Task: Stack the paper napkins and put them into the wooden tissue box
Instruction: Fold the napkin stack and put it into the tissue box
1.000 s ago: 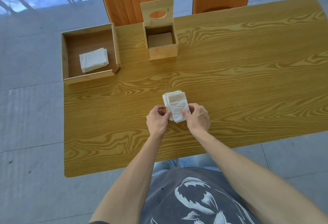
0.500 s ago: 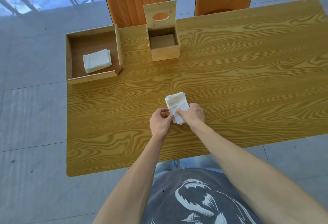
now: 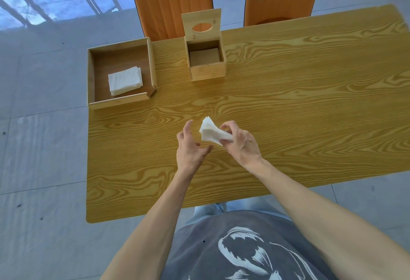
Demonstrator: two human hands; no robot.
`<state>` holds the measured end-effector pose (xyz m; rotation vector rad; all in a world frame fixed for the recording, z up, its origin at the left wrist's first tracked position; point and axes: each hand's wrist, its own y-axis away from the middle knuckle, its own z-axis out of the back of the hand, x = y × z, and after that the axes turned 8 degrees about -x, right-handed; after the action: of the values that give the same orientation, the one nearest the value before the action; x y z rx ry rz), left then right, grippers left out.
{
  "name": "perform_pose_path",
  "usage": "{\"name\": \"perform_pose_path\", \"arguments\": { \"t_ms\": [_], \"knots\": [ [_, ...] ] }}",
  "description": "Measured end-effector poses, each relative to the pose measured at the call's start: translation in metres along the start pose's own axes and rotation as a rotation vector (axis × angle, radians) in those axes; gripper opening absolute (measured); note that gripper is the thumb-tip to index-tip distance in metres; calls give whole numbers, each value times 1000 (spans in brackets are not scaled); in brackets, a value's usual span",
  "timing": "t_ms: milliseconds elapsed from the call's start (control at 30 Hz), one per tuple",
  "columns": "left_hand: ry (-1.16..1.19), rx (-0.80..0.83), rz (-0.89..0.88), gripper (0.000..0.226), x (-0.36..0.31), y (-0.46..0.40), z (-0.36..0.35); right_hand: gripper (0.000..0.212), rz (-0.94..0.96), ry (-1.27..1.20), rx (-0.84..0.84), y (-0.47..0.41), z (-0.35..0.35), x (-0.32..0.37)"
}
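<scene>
Grey floor tiles surround the wood-grain table (image 3: 310,102), and two orange chairs (image 3: 170,2) stand at its far edge. Your right hand (image 3: 241,144) grips a napkin stack (image 3: 210,134) above the table's near-centre; the thumb and fingers are closed on the stack's right end, while the free left end fans apart into separate sheets. Whether the stack touches the tabletop cannot be determined. Your left hand (image 3: 190,146) sits just beside the stack on its left side, fingers spread and loosely curled, holding nothing; its fingertips are near the fanned edge but apart from it. The tissue box (image 3: 207,72) stands at the far side of the table, well apart from both hands and directly in front of the left chair. Its lid (image 3: 202,22), which has an oval slot, is raised upright at the back, so the box is open at the top; the interior shows a bare brown base with no napkins in it. A tray (image 3: 121,102) occupies the far left corner of the table, beside the box but not touching it. A second stack (image 3: 125,81) of napkins lies flat inside the tray, toward its near side. Your grey printed shirt (image 3: 233,248) fills the bottom edge of the view.
</scene>
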<state>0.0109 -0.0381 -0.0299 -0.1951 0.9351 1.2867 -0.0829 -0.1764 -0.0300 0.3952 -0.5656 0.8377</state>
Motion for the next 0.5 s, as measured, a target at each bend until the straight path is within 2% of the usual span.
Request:
{"name": "perform_pose_path", "arguments": {
  "t_ms": [67,100,200,333,500],
  "knots": [
    [-100,28,-130,108,0,-5,7,27,171,67,-16,-2,1,-7],
    [-142,57,-186,105,0,-6,8,25,237,94,-26,-2,1,-10],
    [-199,129,-276,76,-1,-6,8,32,315,168,-17,0,-1,-18],
    [-148,134,-278,38,0,-3,2,45,239,268,-42,5,0,-25],
    [-175,81,-238,26,4,-2,-2,51,68,256,170,5,3,-33]
  ]
}}
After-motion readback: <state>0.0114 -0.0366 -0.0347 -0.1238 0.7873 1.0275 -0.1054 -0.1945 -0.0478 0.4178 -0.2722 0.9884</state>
